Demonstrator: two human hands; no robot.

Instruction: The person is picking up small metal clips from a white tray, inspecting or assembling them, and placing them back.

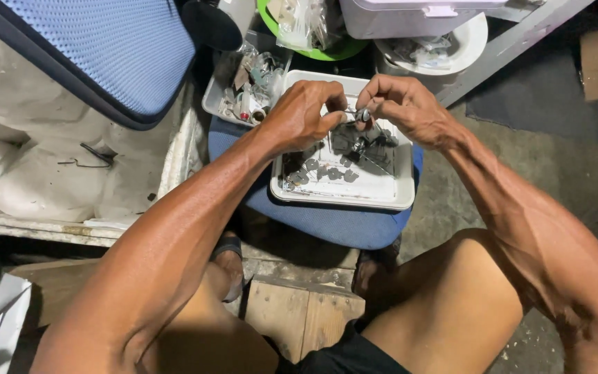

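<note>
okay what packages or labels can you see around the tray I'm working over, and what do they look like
Clear plastic bags: in the green bowl, top centre, crumpled.
Clear bags: in the white bowl, top right, holding small parts.
Small white tube, red band: in the smaller tray, left of the white tray.
No signs or screens.

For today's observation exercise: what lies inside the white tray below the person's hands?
The white tray holds small dark metal pieces, flat and scattered. Both hands cover its far end, so anything there is hidden.
</note>
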